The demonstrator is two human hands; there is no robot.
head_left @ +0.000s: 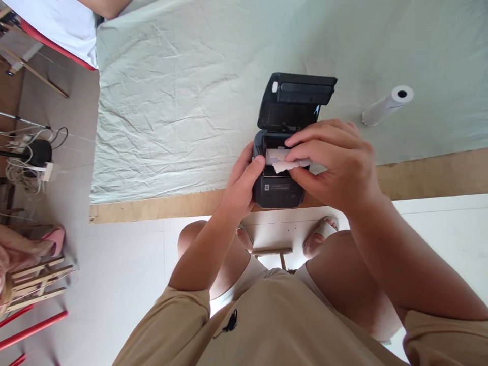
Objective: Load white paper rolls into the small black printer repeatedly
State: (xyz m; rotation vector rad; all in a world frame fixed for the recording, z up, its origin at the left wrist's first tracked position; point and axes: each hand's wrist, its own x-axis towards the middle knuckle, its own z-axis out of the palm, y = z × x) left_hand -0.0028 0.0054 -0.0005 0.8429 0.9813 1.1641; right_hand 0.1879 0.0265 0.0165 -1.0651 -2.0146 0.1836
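Observation:
A dark portable receipt printer [280, 193] rests at the table's near edge, its lid [301, 91] swung up and back. My left hand [244, 180] grips the printer's left side, thumb on the rim by the paper bay. In the bay lies white paper [285, 161] with a torn, ragged edge. My right hand [331, 160] reaches in from the right, its fingers closed on that paper. How much paper is underneath stays hidden by the fingers. Farther right, a white paper roll [387, 105] with a dark core hole stands on the cloth.
A pale green wrinkled cloth [171, 101] covers the table, leaving a bare wooden edge [152, 204] in front. To the left on the floor are tangled cables [28, 162] and a wooden stool [38, 284]. Part of another person [57, 25] shows at upper left.

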